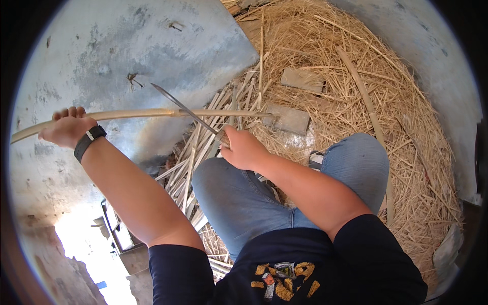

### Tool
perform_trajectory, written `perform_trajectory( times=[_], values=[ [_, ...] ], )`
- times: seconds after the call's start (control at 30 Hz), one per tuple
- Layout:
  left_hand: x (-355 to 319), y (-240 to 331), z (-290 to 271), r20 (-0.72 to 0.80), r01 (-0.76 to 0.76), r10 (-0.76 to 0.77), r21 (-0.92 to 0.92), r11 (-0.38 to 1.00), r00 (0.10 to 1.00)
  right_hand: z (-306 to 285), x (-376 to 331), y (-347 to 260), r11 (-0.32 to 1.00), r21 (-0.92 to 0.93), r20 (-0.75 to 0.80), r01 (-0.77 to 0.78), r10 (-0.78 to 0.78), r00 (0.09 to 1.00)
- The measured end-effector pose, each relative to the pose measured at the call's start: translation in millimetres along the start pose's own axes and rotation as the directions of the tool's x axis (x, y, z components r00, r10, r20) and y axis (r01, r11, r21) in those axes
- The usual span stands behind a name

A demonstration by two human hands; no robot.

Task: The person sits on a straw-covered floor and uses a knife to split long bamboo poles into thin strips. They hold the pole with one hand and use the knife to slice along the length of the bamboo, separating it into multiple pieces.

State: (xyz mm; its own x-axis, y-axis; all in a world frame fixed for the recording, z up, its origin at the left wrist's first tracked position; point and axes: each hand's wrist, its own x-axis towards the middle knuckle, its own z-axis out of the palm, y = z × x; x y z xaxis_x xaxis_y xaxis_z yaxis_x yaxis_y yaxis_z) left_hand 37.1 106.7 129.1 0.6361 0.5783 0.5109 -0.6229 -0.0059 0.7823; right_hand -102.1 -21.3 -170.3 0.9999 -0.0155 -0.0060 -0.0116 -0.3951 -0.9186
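My left hand, with a dark watch on its wrist, is closed round a long, pale bamboo pole. The pole runs from the far left to the middle, roughly level. In my right hand is the handle of a long, narrow knife, its slightly curved blade slanting up and to the left. The blade crosses the pole near a node; whether it touches or only passes over cannot be made out. Most of the handle is hidden by my fingers.
Split bamboo strips lie piled beyond my bent knees. Fibrous shavings cover the floor, with two flat bricks and another bamboo length among them. A stained blue-white wall stands at left; another wall curves round at right.
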Motion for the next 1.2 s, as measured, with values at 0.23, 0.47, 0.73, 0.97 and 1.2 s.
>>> perform_trajectory(
  times=[0.23,0.47,0.73,0.97,1.2],
  values=[
    [-5,0,9,0.215,0.064,-0.028,-0.162,0.985,0.976,-15,16,52,0.972,0.087,0.035,-0.218,0.216,0.976],
    [28,-4,-8,0.687,0.329,0.062,-0.423,0.844,0.724,-30,4,-13,0.986,0.165,-0.056,0.002,0.007,0.998],
    [34,-16,-5,0.733,0.423,0.02,-0.414,0.806,0.68,-23,14,37,0.935,0.318,-0.036,-0.156,0.177,0.984],
    [67,-23,-23,0.838,0.583,0.043,-0.415,0.699,0.545,-30,10,39,0.908,0.327,0.059,-0.261,0.256,0.965],
    [95,-34,-50,0.935,0.748,0.113,-0.338,0.57,0.337,-49,7,21,0.948,0.231,0.151,-0.221,0.19,0.97]
  ],
)
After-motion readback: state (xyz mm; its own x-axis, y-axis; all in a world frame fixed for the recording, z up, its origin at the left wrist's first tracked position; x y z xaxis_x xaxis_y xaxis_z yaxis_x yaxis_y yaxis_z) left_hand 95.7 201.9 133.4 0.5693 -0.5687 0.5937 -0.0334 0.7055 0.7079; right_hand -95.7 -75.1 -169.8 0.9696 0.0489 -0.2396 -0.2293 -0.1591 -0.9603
